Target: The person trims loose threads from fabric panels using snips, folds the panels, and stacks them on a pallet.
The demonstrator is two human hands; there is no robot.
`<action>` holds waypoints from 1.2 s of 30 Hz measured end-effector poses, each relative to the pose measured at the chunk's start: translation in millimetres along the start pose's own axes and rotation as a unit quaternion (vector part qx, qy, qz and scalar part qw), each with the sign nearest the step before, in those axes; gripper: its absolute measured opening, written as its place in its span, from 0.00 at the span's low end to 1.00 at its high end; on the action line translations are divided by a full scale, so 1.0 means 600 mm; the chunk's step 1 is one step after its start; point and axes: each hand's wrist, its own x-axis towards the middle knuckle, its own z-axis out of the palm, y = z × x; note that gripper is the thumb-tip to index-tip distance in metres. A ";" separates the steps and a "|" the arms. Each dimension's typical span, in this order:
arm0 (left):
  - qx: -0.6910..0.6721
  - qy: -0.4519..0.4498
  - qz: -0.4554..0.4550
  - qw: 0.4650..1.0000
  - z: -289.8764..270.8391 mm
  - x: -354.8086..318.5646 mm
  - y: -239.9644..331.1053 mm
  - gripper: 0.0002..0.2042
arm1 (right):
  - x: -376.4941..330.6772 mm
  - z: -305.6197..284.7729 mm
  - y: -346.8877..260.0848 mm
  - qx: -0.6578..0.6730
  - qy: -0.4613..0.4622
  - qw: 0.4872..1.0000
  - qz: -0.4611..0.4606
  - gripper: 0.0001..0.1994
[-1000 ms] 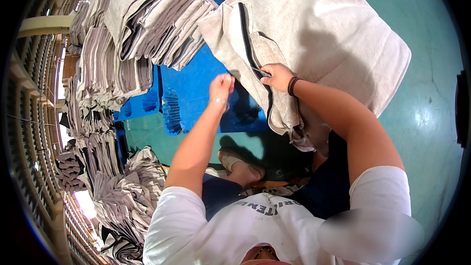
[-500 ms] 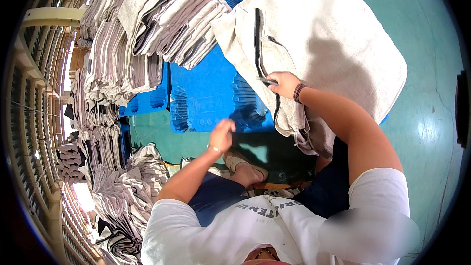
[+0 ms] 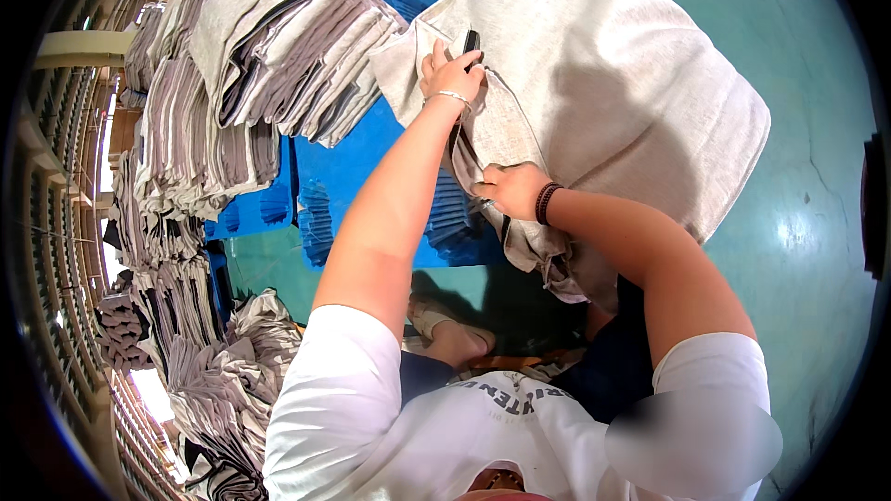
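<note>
Grey cloth piece (image 3: 613,83) fills the upper centre-right of the frame, spread over the blue sheet (image 3: 371,176) & green floor (image 3: 807,223), its near edge bunched & drooping toward lower centre. A dark stripe w/ a small black end (image 3: 471,40) runs along the left edge.

Left hand (image 3: 452,70), upper centre: fingers curled down on that edge right by the black end, pinching or pressing — can't tell which. Thin bracelet on the wrist. Right hand (image 3: 510,190), centre: closed around the folded edge lower down, dark band on the wrist.

Judgement on doing it well: keep the edge taut betw. the two hands so the stripe lies straight; hold the lower grip firm while the upper hand works, or the bunched part will drag the cloth off line. Smooth out from the edge, not toward it.

Upper left: stack of folded grey pieces (image 3: 278,46) just beside the cloth, nearly touching its corner. More stacks (image 3: 176,186) down the left side, a loose heap (image 3: 232,371) lower left. A sandalled foot (image 3: 445,329) shows below centre.
</note>
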 end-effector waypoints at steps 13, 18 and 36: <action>-0.027 0.095 0.270 0.958 -0.007 -0.068 -0.074 0.30 | -0.001 -0.001 -0.001 0.003 -0.011 1.000 0.008 0.16; -0.090 0.188 0.208 0.956 -0.028 -0.058 -0.125 0.32 | 0.000 -0.009 -0.005 0.018 -0.030 0.999 0.030 0.16; -0.041 0.050 0.292 0.954 0.004 -0.240 -0.043 0.18 | -0.048 -0.068 0.049 0.288 0.265 0.874 0.289 0.08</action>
